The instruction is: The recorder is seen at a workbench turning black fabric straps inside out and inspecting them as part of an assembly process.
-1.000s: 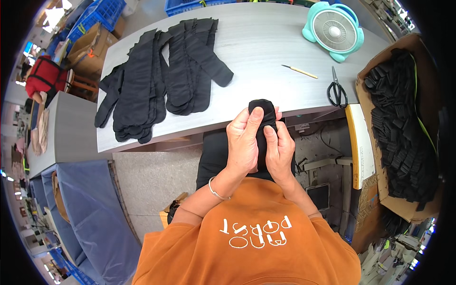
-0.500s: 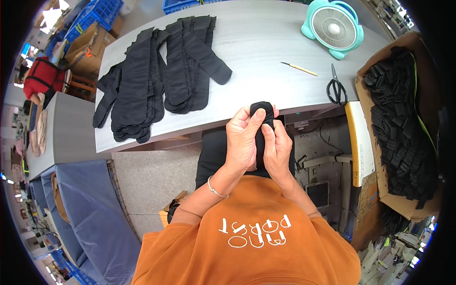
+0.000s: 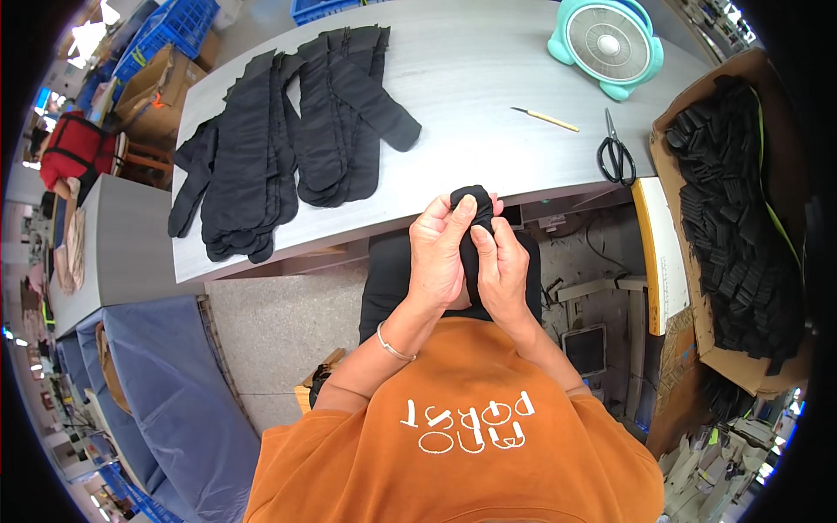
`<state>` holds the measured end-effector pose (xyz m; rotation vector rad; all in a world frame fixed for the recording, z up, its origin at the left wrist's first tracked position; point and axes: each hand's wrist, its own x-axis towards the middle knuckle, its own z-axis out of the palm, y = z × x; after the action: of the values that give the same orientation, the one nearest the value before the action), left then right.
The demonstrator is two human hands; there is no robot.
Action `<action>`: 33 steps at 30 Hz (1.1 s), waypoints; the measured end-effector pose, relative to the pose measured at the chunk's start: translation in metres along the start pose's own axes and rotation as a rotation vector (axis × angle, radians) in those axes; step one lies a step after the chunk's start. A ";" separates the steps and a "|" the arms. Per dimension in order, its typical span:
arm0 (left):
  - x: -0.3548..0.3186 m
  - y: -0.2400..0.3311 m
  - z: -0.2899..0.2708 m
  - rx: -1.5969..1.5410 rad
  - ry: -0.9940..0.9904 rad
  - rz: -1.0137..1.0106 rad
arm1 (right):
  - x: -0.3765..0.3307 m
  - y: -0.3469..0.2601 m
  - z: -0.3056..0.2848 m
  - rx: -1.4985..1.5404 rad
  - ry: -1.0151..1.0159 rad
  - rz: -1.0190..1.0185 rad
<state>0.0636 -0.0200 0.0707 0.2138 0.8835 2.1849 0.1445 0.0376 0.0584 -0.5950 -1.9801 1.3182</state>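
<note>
Between my two hands, just off the table's near edge, is a black fabric strip [image 3: 471,197] with a rounded end uppermost. My left hand [image 3: 438,248] pinches it with the thumb laid across its top part. My right hand [image 3: 503,266] grips it a little lower, thumb pressed on the front, fingers behind. Below the hands the strip hangs toward my lap, partly hidden by them. Farther left on the table lie stacked black fabric strips [image 3: 248,166] with rounded ends, like those in the neighbouring pile [image 3: 340,131].
On the grey table [image 3: 471,87] lie black-handled scissors [image 3: 615,157] and a thin wooden-handled tool [image 3: 549,120], near a turquoise fan [image 3: 608,44]. A cardboard box [image 3: 667,183] full of black folded pieces stands at right. Far left, a person in red [image 3: 74,152] sits by another table.
Both hands keep their hold on the fabric strip and shift very slightly to the left. The whole view has moved a little; the piles look undisturbed.
</note>
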 end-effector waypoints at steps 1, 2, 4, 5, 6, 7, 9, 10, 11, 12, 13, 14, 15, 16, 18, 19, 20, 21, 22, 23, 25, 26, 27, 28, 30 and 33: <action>0.000 0.000 0.000 -0.005 0.010 -0.002 | 0.000 0.000 0.001 0.004 0.005 -0.009; 0.000 -0.001 0.000 -0.009 0.019 -0.004 | 0.000 -0.001 0.002 0.008 0.010 -0.019; 0.000 0.000 0.000 -0.013 0.014 -0.018 | 0.000 0.001 0.002 -0.002 0.016 -0.026; 0.000 0.001 0.000 -0.017 0.009 -0.032 | 0.000 0.002 0.002 -0.011 0.021 -0.035; 0.000 0.001 0.000 -0.018 0.010 -0.032 | 0.000 0.002 0.002 -0.012 0.020 -0.034; 0.001 0.001 0.000 0.000 0.014 -0.035 | 0.000 0.002 0.002 -0.015 0.015 -0.029; 0.001 0.003 0.000 0.017 0.019 -0.039 | 0.001 0.003 0.002 -0.018 0.009 -0.021; 0.000 0.005 0.002 0.021 0.027 -0.038 | 0.000 0.004 0.004 -0.001 0.013 -0.033; -0.001 0.007 0.002 0.024 0.034 -0.037 | 0.000 0.004 0.004 0.016 0.016 -0.044; -0.001 0.005 -0.001 0.024 0.036 -0.039 | -0.001 0.005 0.004 0.016 0.016 -0.041; -0.001 0.003 -0.005 0.028 0.020 -0.058 | -0.001 0.005 0.004 -0.001 0.005 -0.038; -0.001 0.002 -0.009 0.032 0.004 -0.076 | -0.001 0.005 0.003 -0.018 -0.007 -0.035; -0.001 0.001 -0.013 0.032 0.005 -0.080 | -0.002 0.006 0.003 -0.019 -0.006 -0.032; -0.001 0.000 -0.015 0.030 0.015 -0.108 | -0.002 0.007 0.002 -0.052 -0.022 -0.036; -0.002 -0.002 -0.019 0.030 0.028 -0.140 | -0.003 0.008 0.002 -0.085 -0.038 -0.035; -0.003 -0.002 -0.020 0.023 0.027 -0.139 | -0.004 0.008 0.004 -0.063 -0.025 -0.060; -0.004 -0.003 -0.021 0.017 0.027 -0.139 | -0.004 0.008 0.005 -0.042 -0.012 -0.084; -0.004 -0.002 -0.022 0.018 0.029 -0.145 | -0.004 0.008 0.004 -0.042 -0.010 -0.078; -0.003 0.002 -0.022 0.030 -0.003 -0.159 | -0.003 0.007 0.002 -0.057 -0.025 -0.084; -0.001 0.004 -0.023 0.042 -0.035 -0.174 | -0.003 0.006 0.000 -0.072 -0.039 -0.088; 0.001 0.005 -0.025 0.058 -0.034 -0.181 | -0.001 0.005 0.000 -0.062 -0.044 -0.089; 0.002 0.005 -0.027 0.074 -0.037 -0.180 | -0.001 0.005 0.000 -0.052 -0.051 -0.099; 0.004 0.008 -0.030 0.080 -0.053 -0.199 | -0.001 0.010 -0.002 -0.072 -0.092 -0.054; 0.005 0.009 -0.031 0.091 -0.055 -0.194 | 0.002 0.010 -0.002 -0.073 -0.085 -0.043; 0.008 0.012 -0.034 0.111 -0.050 -0.214 | 0.007 0.006 -0.004 -0.047 -0.141 -0.059; 0.015 0.014 -0.031 0.159 -0.038 -0.221 | 0.017 0.008 -0.004 -0.032 -0.146 -0.016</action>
<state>0.0322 -0.0320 0.0553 0.2235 1.0109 1.9033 0.1358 0.0548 0.0568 -0.5091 -2.1223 1.3563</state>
